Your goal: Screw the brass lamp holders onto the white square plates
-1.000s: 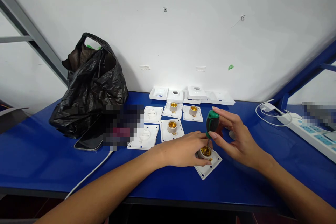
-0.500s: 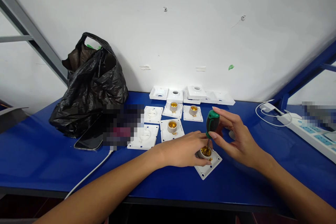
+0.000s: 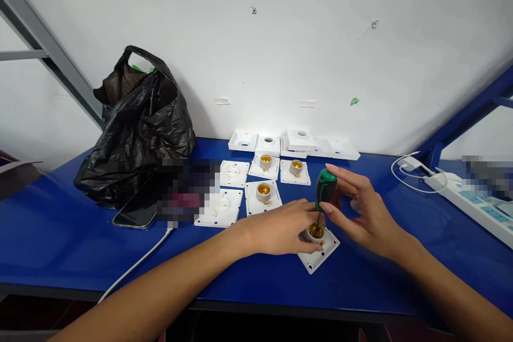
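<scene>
My right hand grips a short screwdriver with a green and black handle, held nearly upright. Its shaft goes down into the brass-lined cup of a lamp socket, which sits on a square white base plate. The tip is hidden inside the cup. Around the socket's near left side, my left hand is closed, thumb in front and fingers behind, partly covering the plate. Beyond it stand several more base plates, among them one with a brass-lined socket and a bare one.
White square covers line the wall at the back. A black plastic bag stands on the left beside a phone and a white cable. At the right lies a power strip. The blue table ends just in front of me.
The view has shifted very slightly. Both hands keep almost the same pose, with the screwdriver still in the socket.
</scene>
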Available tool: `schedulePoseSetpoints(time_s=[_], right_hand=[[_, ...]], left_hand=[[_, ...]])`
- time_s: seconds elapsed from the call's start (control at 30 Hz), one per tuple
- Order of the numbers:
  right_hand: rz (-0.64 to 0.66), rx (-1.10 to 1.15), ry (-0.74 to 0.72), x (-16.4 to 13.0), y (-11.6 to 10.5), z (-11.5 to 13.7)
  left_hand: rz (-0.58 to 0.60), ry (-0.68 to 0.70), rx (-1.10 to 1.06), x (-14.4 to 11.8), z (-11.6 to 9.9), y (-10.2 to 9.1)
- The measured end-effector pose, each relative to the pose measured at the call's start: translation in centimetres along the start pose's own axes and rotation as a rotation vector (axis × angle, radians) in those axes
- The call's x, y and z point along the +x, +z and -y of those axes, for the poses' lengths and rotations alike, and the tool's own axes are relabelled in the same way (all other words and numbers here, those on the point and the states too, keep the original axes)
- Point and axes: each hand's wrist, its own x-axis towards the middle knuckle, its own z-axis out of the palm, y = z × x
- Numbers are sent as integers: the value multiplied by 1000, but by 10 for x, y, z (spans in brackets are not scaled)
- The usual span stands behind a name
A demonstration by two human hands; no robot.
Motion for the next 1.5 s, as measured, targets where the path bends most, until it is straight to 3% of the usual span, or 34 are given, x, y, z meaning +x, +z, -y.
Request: schedulePoseSetpoints(time_s=[1.5], right_hand=[[84,-24,38,1,-2,3]], left_hand=[[14,1,-35,-1,0,-1]])
